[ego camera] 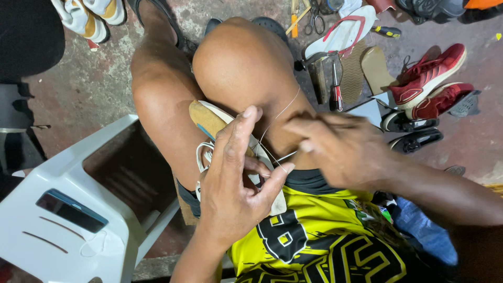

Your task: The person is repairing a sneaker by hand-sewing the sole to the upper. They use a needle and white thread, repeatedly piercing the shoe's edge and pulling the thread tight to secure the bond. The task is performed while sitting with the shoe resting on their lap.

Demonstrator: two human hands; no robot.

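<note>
The left hand (236,183) is pinning a white shoe (209,123) between the knees, fingers closed on it. The blurred right hand (340,152) is pinching a thin thread (277,118), fingers closed.

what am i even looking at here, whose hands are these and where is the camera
The camera sits on a person's head and looks down at their own lap, so the two hands belong to the wearer. There is no machine, only bare hands. The person sits with knees bent and a white shoe clamped between the legs. The left hand rests on the shoe and pinches a thin thread. The right hand is blurred and grips the same thread; I cannot tell if it holds a needle. On the concrete floor lie red sneakers, a flip-flop, a loose sole, scissors and a screwdriver. At the left stands a white plastic stool with a phone on it.
</note>
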